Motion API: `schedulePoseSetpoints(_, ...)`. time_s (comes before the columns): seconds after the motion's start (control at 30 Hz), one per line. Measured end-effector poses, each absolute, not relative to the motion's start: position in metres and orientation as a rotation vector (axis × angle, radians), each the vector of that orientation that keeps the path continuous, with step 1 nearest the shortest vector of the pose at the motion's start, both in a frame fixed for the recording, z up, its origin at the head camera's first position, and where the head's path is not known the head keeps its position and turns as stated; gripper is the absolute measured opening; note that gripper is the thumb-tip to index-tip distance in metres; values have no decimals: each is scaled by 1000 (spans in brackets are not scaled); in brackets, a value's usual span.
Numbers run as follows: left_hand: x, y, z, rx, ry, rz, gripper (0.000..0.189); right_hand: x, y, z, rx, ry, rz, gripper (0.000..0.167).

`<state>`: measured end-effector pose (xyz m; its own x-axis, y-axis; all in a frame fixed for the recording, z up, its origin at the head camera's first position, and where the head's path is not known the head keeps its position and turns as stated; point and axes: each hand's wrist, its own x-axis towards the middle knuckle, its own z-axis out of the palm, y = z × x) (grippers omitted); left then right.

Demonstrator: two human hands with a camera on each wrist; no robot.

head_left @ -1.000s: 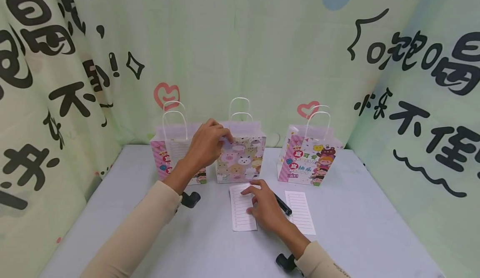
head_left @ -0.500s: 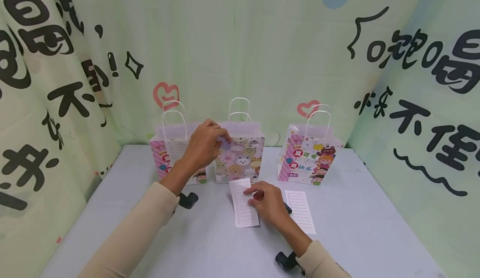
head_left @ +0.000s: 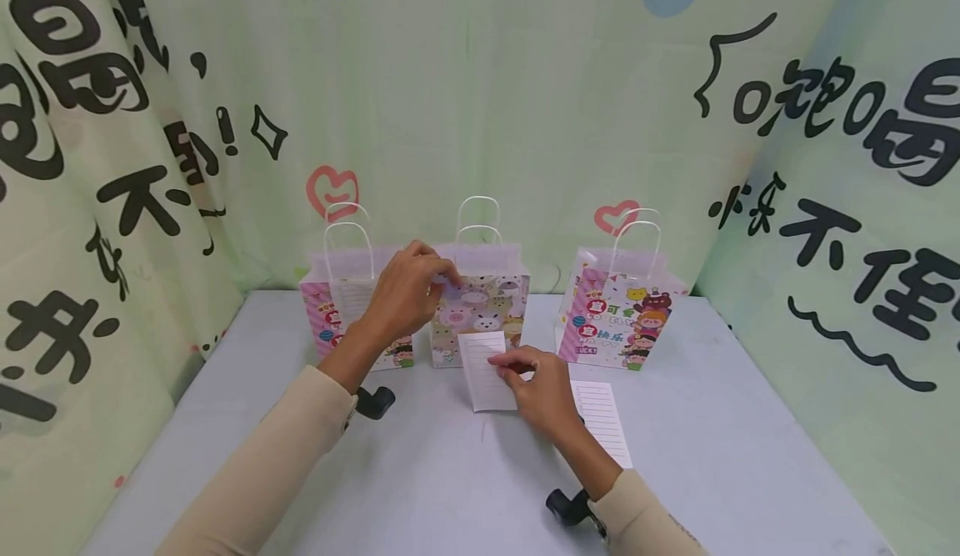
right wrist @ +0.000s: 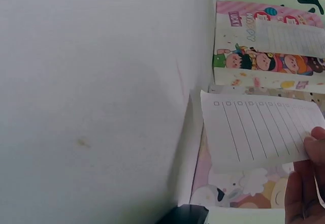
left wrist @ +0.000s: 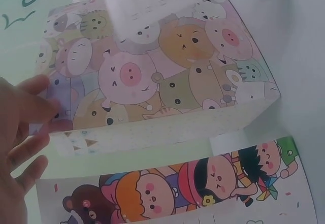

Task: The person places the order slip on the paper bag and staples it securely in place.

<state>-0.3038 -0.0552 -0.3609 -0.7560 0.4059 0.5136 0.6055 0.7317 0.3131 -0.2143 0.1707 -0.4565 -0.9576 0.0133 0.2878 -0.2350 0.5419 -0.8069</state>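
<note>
My right hand point(head_left: 542, 389) pinches a lined paper slip point(head_left: 480, 373) by its right side, lifted and tilted in front of the middle gift bag point(head_left: 495, 306). Ruled lines and small checkboxes show on the slip point(right wrist: 249, 132) in the right wrist view. That bag has cartoon animals on its front and white handles. My left hand point(head_left: 408, 289) holds its upper left edge between thumb and fingers. In the left wrist view the slip point(left wrist: 152, 3) hangs over the animal print, and the left fingers point(left wrist: 33, 109) lie at the bag's edge.
A pink gift bag point(head_left: 322, 314) stands left, partly behind my left arm, with a lined slip point(right wrist: 289, 37) on its front. Another pink gift bag point(head_left: 618, 323) stands right. A second lined slip point(head_left: 603, 423) lies on the white table point(head_left: 420, 481), right of my right hand.
My right hand has raised the slip off the table and moved it up toward the middle bag's front. A black pen beside that hand is now almost hidden. The left hand stays put.
</note>
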Motion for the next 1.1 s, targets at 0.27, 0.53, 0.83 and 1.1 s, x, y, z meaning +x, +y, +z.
schedulePoseSetpoints(0.27, -304, -56, -361, -785, -2531, -667, 16, -231, 170, -443, 190, -2397, 1386, 20)
schedulePoseSetpoints(0.53, -303, -53, -364, -784, -2532, -671, 14, -247, 164, -427, 176, -2320, 1409, 16)
schedulePoseSetpoints(0.83, -304, -48, -368, -783, -2500, -606, 9, -256, 156, -420, 146, -2282, 1456, 15)
schedulePoseSetpoints(1.1, -306, -47, -373, -763, -2417, -591, 3, -259, 149, -416, 169, -2279, 1487, 14)
